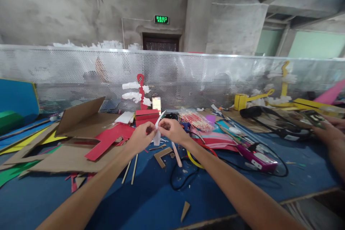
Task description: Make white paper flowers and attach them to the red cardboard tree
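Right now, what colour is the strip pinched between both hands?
White; the strip shows best in the head view.

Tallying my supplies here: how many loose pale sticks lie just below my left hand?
2, both below your left hand: the first stick leftmost, the second stick just to its right. More may be hidden under your forearm.

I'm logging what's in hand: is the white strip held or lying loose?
Held: the left hand and right hand pinch the white strip near its middle, one end showing above the hands, the other below.
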Motion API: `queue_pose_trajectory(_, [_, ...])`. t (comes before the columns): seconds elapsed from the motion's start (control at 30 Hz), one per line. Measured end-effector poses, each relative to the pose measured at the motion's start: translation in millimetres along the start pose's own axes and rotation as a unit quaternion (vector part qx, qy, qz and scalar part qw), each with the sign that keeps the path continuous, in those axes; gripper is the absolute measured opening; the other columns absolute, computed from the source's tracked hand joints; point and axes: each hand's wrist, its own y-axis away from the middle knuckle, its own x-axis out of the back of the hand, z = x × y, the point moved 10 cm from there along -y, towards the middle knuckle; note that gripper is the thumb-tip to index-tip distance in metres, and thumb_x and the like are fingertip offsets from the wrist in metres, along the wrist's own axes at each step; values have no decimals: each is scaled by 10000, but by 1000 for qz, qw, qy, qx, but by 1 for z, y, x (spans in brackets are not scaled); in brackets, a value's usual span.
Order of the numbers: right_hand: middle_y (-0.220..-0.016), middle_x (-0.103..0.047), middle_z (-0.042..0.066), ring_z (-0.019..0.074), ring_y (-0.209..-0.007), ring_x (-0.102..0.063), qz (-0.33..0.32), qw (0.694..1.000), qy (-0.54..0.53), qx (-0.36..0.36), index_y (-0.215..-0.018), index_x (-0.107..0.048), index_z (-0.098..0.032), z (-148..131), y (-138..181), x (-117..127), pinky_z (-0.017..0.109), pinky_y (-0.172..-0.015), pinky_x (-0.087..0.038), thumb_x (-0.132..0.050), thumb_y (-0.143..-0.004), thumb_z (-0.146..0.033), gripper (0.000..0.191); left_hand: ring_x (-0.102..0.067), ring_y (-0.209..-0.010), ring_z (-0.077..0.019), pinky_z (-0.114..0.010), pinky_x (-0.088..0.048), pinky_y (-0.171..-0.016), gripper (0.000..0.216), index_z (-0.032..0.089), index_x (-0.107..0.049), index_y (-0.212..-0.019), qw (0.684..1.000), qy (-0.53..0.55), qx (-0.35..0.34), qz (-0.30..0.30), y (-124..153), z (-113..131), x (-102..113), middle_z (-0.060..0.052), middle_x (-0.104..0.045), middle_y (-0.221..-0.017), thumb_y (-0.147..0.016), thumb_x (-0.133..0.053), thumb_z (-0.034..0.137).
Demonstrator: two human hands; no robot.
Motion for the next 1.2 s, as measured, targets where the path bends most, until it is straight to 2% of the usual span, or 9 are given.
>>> queue_pose_trajectory(0.3, [-731,-627,24,133,-652,-573,-3,1000,-1,-7,-802,-607,-148,0,0,0,232,-628,-463,-559,-794,-231,96,-615,-709,-179,-259,-465,-644,163,169,-609,-791,999,49,11,-1,-1,-5,0,-26,-663,-747,-828,-490,275])
queue_pose_trajectory(0.5, [-732,-620,19,125,-641,-563,-3,1000,-4,-6,-798,-607,-148,3,-1,0,223,-616,-456,-569,-790,-242,102,-604,-695,-169,-259,-454,-659,170,160,-607,-771,999,45,14,-2,-2,-5,0,-24,-655,-740,-829,-489,267])
queue_pose_trajectory(0.7, [-727,-612,19,125,-637,-560,-4,1000,-19,-8,-792,-603,-140,1,-1,0,221,-605,-452,-557,-782,-220,92,-590,-679,-161,-251,-450,-633,189,156,-600,-781,999,50,18,-2,-2,-8,-1,-23,-639,-727,-844,-480,288])
queue_pose_trajectory(0.97, [-683,-585,3,113,-604,-535,-7,1000,-17,-9,-751,-574,-147,-2,0,0,212,-585,-438,-556,-765,-202,59,-591,-695,-162,-260,-465,-654,245,154,-598,-813,997,79,15,-20,0,1,-3,-38,-644,-778,-849,-506,378])
queue_pose_trajectory(1.2, [-675,-581,-2,110,-581,-536,-23,999,-35,-28,-773,-572,-152,3,0,-3,211,-564,-438,-545,-779,-225,77,-583,-668,-158,-260,-466,-635,173,158,-589,-776,997,77,17,-15,-3,-7,-4,-26,-629,-728,-826,-513,305])
